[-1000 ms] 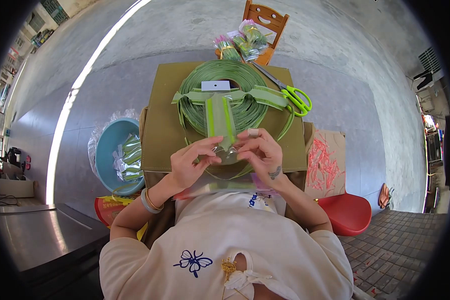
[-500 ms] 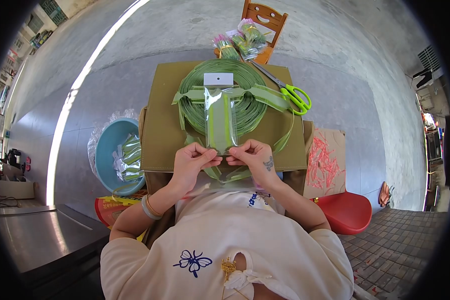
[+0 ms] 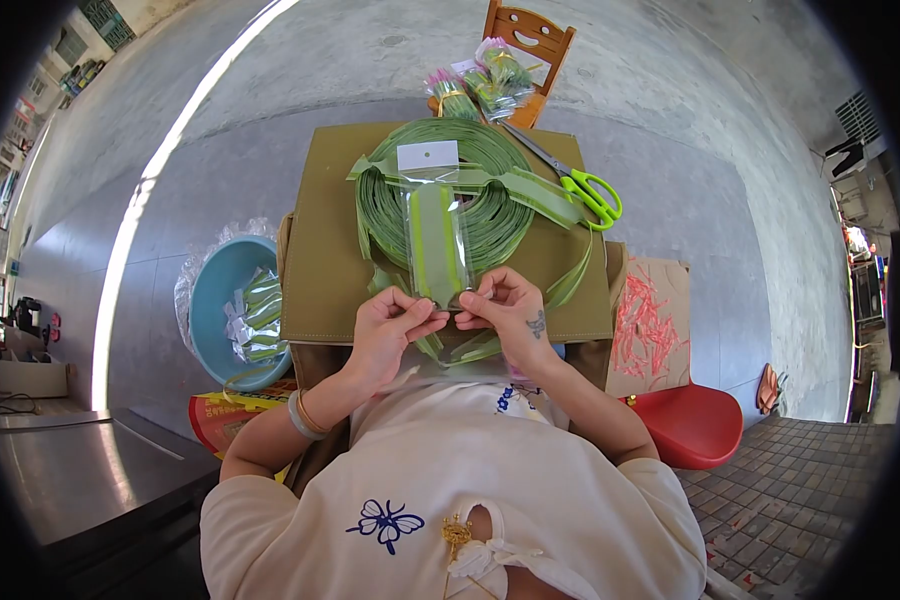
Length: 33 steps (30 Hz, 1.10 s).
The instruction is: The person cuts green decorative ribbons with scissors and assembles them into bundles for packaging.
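Observation:
Both hands pinch the near end of a clear plastic bag (image 3: 436, 240) with a white header card and a folded green ribbon inside. My left hand (image 3: 392, 322) grips its lower left corner, thumb against fingers. At the lower right corner, my right hand (image 3: 505, 312) does the same. Beneath the bag lies a large coil of green ribbon (image 3: 510, 225), with loose strands trailing off it. Scissors (image 3: 592, 195) with bright green handles rest right of the coil on the olive table (image 3: 315, 260).
A blue basin (image 3: 205, 310) with packed bags stands at left. Several bundled green items (image 3: 500, 75) in plastic lie on a wooden chair (image 3: 530, 30) ahead. Right of the table are cardboard with pink strips (image 3: 650, 320) and a red stool (image 3: 690, 425).
The bag's far end with the header card has tipped slightly left and up. Both hands keep their pinch at the near end, with the fingers shifting a little.

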{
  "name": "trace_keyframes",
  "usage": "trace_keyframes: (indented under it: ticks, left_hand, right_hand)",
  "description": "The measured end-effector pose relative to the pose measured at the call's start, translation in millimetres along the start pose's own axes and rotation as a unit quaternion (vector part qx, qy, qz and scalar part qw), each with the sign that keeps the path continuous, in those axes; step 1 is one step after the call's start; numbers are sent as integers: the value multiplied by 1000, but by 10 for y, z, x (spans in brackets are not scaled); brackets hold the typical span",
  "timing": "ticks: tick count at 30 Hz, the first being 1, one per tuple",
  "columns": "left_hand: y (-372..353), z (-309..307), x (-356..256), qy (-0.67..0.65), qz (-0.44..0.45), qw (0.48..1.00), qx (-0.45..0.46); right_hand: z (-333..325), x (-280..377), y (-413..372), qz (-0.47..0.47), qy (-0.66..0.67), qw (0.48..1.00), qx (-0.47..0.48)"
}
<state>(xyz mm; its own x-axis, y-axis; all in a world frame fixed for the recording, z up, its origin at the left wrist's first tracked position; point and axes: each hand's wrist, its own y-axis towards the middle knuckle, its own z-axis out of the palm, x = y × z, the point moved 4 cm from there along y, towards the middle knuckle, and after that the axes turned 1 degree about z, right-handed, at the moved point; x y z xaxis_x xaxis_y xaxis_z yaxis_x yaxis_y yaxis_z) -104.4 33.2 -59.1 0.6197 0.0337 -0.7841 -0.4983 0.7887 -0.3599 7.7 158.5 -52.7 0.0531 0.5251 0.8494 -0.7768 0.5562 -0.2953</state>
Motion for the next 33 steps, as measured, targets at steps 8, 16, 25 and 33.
trace_keyframes:
  ticks: [8,16,25,33]
  left_hand:
    - [7,-4,0,43,35,998,-1]
    - [-68,125,-149,-4,14,1000,-7]
    - [-132,94,-677,228,94,964,96]
    - [129,-2525,-1201,23,232,922,-310]
  right_hand:
    - [35,69,-7,-4,6,999,-42]
    - [109,149,65,-36,-108,993,-8]
    - [264,380,-14,-67,-73,995,10]
    - [-573,1156,115,-357,-343,850,-181]
